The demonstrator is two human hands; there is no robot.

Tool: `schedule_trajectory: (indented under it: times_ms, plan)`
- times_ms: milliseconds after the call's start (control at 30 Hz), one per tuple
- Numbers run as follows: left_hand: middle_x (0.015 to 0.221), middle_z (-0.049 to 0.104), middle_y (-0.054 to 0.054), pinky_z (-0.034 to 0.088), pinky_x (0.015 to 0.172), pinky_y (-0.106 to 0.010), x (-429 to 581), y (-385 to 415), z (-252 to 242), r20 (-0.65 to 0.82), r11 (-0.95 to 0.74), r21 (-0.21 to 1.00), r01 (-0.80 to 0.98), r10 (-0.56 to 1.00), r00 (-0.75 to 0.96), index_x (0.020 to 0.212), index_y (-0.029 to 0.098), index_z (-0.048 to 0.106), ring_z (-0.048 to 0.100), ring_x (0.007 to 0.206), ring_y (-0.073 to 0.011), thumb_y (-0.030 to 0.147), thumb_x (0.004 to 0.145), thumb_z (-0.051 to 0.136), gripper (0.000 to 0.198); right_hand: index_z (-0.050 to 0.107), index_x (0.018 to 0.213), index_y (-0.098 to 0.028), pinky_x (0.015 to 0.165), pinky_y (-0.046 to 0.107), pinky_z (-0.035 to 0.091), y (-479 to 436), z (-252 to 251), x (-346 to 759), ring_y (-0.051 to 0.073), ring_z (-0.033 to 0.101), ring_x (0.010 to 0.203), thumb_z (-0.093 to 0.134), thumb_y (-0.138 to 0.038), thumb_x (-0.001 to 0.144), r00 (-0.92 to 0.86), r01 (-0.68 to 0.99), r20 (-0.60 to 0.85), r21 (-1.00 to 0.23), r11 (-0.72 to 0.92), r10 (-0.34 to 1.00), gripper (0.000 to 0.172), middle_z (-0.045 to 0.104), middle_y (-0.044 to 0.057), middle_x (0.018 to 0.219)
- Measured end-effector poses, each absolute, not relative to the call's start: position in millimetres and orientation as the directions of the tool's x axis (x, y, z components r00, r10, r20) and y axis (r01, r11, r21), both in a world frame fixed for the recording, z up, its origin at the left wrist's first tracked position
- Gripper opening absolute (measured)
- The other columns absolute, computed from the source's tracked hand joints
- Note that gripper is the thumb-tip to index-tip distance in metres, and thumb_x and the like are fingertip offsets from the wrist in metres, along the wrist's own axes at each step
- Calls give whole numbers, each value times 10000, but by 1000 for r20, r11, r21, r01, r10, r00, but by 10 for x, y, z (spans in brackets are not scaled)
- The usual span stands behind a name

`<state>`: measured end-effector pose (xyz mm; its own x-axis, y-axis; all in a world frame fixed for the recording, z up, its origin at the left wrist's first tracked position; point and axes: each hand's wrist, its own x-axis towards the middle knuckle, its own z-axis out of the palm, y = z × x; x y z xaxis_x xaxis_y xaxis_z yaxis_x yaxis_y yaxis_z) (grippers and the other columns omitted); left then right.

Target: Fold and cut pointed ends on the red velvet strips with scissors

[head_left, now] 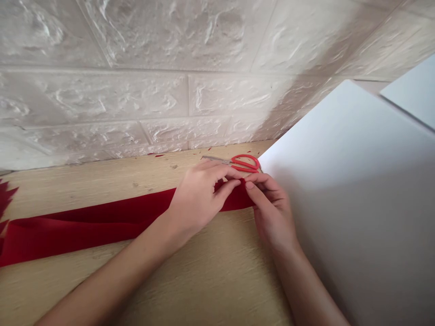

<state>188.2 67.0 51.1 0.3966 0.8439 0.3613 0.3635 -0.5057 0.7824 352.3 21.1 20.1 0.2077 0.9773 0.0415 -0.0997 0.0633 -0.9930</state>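
Observation:
A long strip of red paper lies across the wooden table, running from the left edge to the middle. My left hand rests on its right end, fingers curled and pinching the paper. My right hand meets it there, thumb and fingers pinched on the same end of the strip. Red-handled scissors lie on the table just behind both hands, blades pointing left.
A large white board stands or leans at the right, touching my right hand's side. A white brick-pattern wall runs along the back. Cut red paper with pointed edges shows at the far left. Small red scraps lie near the wall.

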Motion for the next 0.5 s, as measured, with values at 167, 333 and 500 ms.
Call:
schedule_trajectory:
  times_ms: [167,333,500]
  plan:
    - [1037,776,15,542,835,-256,1891,679,489,324,-461,809,364,867,378,967,233,763,702,982,-140,147,930,681,124,726,909,-292,927,363,542,203,180,3532,186,693,963,754,-407,898,200,-67,48,-996,62,979,120,747,2,982]
    - [985,789,36,545,832,-241,1879,677,488,241,-385,867,317,880,410,989,209,706,720,893,-113,139,953,627,111,705,993,-293,981,389,560,190,214,3540,206,713,1078,732,-425,913,147,-49,51,-997,59,988,157,762,28,1106]
    - [913,770,42,532,712,-210,1843,703,518,227,-352,879,321,902,367,938,197,696,688,754,-89,151,945,638,74,712,1057,-271,846,310,600,177,269,3593,168,740,958,761,-382,892,142,98,74,-993,61,987,206,784,41,1080]
